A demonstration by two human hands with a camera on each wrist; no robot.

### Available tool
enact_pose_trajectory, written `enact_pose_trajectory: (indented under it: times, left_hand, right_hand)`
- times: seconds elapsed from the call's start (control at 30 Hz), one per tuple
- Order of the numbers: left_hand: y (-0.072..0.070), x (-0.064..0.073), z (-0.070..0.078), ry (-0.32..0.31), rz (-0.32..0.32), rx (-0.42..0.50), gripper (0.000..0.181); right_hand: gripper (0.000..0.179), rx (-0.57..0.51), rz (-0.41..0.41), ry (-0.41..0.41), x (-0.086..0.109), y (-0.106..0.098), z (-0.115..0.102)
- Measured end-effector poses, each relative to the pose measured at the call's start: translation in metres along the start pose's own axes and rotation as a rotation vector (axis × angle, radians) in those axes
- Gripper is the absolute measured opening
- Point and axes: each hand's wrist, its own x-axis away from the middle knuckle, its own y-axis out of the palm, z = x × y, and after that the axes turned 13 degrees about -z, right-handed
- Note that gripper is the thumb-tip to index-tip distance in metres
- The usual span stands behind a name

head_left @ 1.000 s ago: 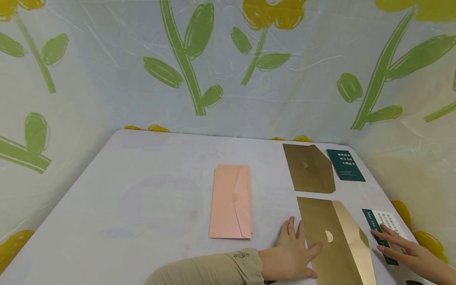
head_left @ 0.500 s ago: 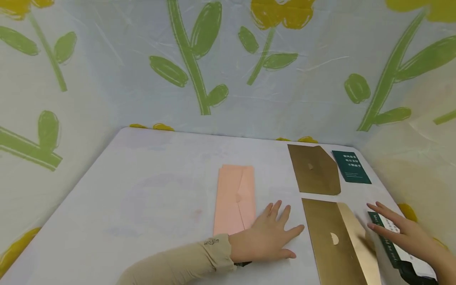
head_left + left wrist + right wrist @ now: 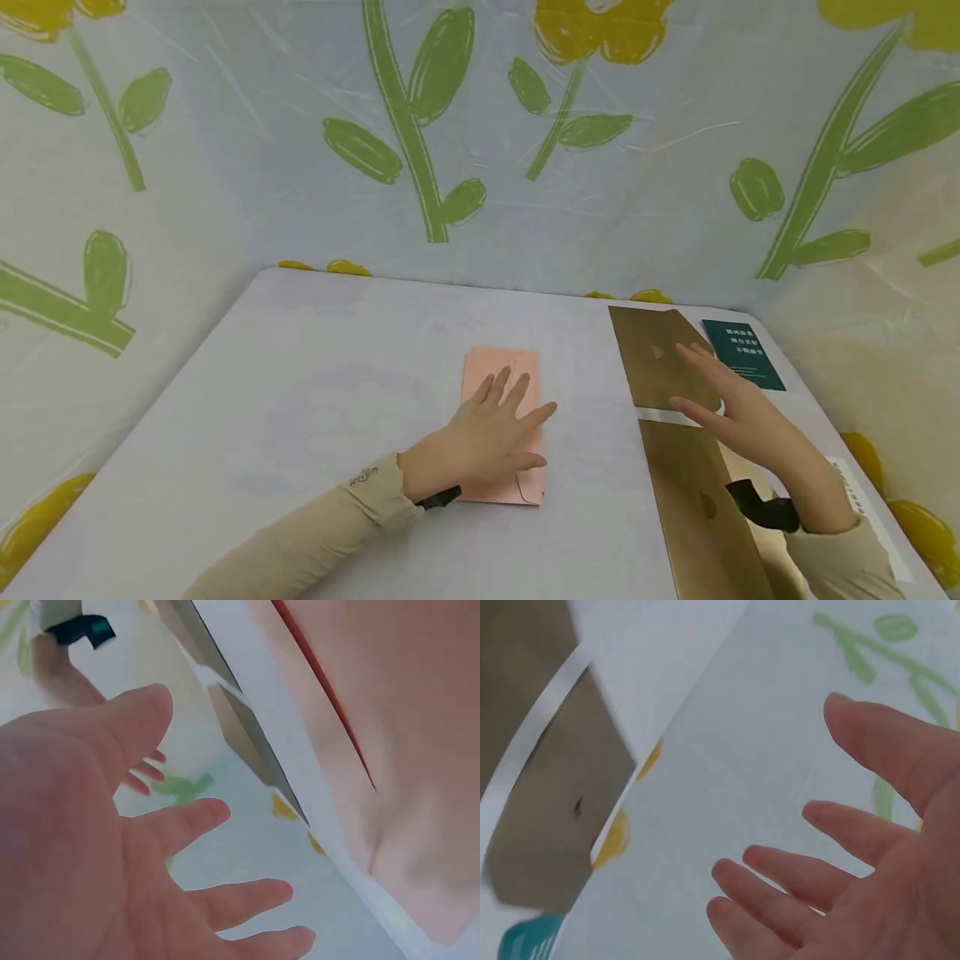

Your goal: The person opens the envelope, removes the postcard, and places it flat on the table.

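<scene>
Pink envelopes — under left hand, fingers spread, holding nothing, contact unclear. Swung over from lower gold envelope, seemingly done there. Beyond — right hand, likewise spread, raised from printed card toward upper gold envelope.

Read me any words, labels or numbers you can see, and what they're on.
No text is clearly readable.
Green card: white characters, too small and blurred.
White card: dark print, too small, partly hidden.
Left sleeve: dark lettering, too blurred.
</scene>
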Motion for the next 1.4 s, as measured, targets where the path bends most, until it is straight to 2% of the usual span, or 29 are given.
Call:
enact_pose_trajectory:
  times: [0.13, 0.23, 0.37, 0.47, 0.63, 0.87, 1.03, 1.13, 1.4]
  left_hand:
    - [0.002, 0.007, -0.024, -0.003, -0.041, 0.157, 0.077]
    - [0.006, 0.012, -0.035, -0.001, -0.069, 0.256, 0.088]
    - [0.012, 0.015, -0.038, -0.019, -0.1, 0.301, 0.108]
    - [0.017, 0.014, -0.04, -0.035, -0.131, 0.296, 0.124]
    - [0.023, 0.009, -0.043, -0.039, -0.176, 0.303, 0.135]
    - [0.024, 0.002, -0.047, -0.022, -0.195, 0.292, 0.137]
    - [0.028, -0.002, -0.049, -0.011, -0.211, 0.296, 0.136]
    - [0.031, -0.005, -0.049, -0.015, -0.212, 0.293, 0.136]
    - [0.033, -0.007, -0.047, -0.027, -0.211, 0.292, 0.136]
  right_hand:
    - [0.078, 0.002, -0.021, -0.028, -0.026, 0.008, -0.028]
    - [0.078, 0.029, -0.04, -0.057, -0.043, 0.016, -0.048]
    - [0.075, 0.081, -0.061, -0.107, -0.062, 0.031, -0.07]
    - [0.074, 0.099, -0.097, -0.135, -0.074, 0.046, -0.082]
    - [0.073, 0.12, -0.155, -0.181, -0.089, 0.074, -0.096]
    - [0.077, 0.099, -0.288, -0.138, -0.097, 0.11, -0.109]
    - [0.08, 0.071, -0.402, -0.065, -0.094, 0.124, -0.115]
    - [0.081, 0.069, -0.416, -0.041, -0.091, 0.126, -0.117]
    - [0.08, 0.053, -0.392, -0.053, -0.088, 0.13, -0.113]
